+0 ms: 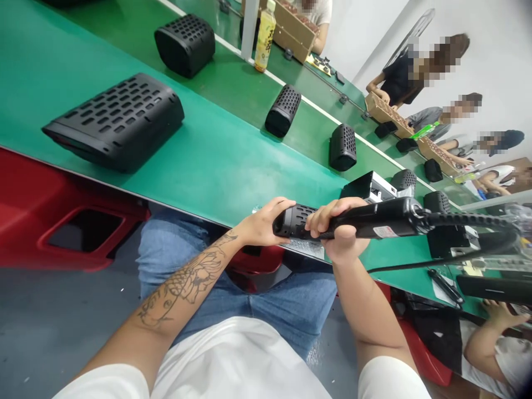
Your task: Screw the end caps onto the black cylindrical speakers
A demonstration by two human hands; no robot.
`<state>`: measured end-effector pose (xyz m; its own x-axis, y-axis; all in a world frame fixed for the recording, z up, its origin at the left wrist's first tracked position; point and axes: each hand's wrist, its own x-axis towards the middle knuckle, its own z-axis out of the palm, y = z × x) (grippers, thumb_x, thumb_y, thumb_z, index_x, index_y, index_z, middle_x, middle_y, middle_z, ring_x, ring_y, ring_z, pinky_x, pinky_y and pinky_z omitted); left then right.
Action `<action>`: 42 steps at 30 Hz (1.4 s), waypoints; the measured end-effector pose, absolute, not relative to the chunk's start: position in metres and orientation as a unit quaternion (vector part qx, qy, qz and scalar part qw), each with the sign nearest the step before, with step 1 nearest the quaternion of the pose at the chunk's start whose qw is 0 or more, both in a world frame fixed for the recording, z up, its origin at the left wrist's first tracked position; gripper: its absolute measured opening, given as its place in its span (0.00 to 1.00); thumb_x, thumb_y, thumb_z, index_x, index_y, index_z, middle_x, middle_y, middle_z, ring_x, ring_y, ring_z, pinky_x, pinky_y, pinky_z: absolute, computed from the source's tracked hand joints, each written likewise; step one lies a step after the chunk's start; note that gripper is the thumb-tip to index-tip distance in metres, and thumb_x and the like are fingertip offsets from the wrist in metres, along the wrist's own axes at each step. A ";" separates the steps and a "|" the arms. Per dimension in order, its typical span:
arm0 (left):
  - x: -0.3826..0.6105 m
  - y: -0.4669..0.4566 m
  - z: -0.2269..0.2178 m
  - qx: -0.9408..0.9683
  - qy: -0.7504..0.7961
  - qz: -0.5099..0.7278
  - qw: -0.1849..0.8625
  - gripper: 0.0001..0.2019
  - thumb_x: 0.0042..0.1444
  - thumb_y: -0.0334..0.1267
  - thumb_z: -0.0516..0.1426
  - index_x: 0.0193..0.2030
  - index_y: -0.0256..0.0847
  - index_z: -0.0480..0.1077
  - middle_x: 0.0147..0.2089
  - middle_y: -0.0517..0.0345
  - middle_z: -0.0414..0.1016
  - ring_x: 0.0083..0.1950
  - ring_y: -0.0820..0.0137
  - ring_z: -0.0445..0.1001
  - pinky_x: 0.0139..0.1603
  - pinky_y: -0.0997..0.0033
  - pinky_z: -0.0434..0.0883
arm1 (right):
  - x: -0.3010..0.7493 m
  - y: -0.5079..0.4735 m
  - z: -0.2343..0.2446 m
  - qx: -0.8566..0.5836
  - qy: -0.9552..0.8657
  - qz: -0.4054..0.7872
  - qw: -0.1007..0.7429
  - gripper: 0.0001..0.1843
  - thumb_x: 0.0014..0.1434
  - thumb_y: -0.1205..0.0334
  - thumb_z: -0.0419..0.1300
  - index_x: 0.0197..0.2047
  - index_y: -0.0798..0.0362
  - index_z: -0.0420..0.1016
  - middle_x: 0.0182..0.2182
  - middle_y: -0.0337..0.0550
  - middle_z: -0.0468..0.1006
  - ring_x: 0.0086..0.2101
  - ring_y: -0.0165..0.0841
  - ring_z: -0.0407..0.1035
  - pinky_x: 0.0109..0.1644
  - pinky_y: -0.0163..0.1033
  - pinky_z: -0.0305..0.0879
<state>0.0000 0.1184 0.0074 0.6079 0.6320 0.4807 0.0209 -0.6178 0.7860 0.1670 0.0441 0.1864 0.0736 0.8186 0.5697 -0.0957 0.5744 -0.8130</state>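
At the bench's front edge, my left hand [266, 223] grips the near end of a black perforated housing [301, 216], thumb and fingers around its sides. My right hand [341, 228] is wrapped around a black electric screwdriver [380, 217], held almost level, with a cable leaving its rear end. The screwdriver's tip is hidden behind my fingers, so I cannot tell whether it touches the housing. Under the housing lies some clear bubble wrap [306, 247]. Just beyond my right hand stands a black box-like part with a bright metal frame [381, 188].
More black perforated housings [120, 119] stand along the green bench [233, 166]. A yellow-labelled bottle [265, 39] is beside a post. Red stools [83, 216] are below the bench. Co-workers sit across and at right, where a person's hand [501, 315] shows. The screwdriver's coiled cable [469, 220] runs right.
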 end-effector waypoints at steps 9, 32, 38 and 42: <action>0.001 0.119 0.008 0.810 0.201 0.398 0.380 0.57 0.53 0.46 0.83 0.86 0.51 0.62 0.81 0.37 0.70 0.80 0.39 0.77 0.84 0.36 0.77 | 0.168 0.049 0.184 -0.323 -0.602 0.407 0.606 0.28 0.62 0.38 0.83 0.36 0.44 0.72 0.18 0.25 0.73 0.14 0.27 0.65 0.23 0.37 0.72; -0.026 0.147 0.017 0.784 0.330 0.351 0.392 0.55 0.49 0.52 0.81 0.81 0.46 0.65 0.75 0.39 0.77 0.74 0.39 0.82 0.79 0.34 0.80 | 0.222 0.026 0.216 -0.195 -0.555 0.351 0.728 0.23 0.67 0.30 0.76 0.49 0.39 0.86 0.20 0.26 0.72 0.15 0.28 0.62 0.27 0.41 0.75; 0.078 0.253 0.049 0.589 0.549 0.495 0.326 0.53 0.49 0.45 0.82 0.77 0.44 0.63 0.74 0.39 0.74 0.79 0.43 0.76 0.86 0.34 0.70 | 0.274 0.004 0.218 -0.289 -0.424 0.342 0.787 0.32 0.60 0.18 0.73 0.46 0.37 0.85 0.19 0.25 0.67 0.14 0.28 0.57 0.22 0.39 0.69; 0.203 0.331 0.080 0.548 0.598 0.487 0.323 0.53 0.60 0.44 0.80 0.82 0.39 0.55 0.79 0.25 0.65 0.84 0.42 0.69 0.87 0.41 0.68 | 0.271 0.005 0.180 -0.327 -0.355 0.412 0.772 0.31 0.62 0.22 0.75 0.49 0.39 0.82 0.23 0.27 0.73 0.17 0.28 0.63 0.28 0.39 0.72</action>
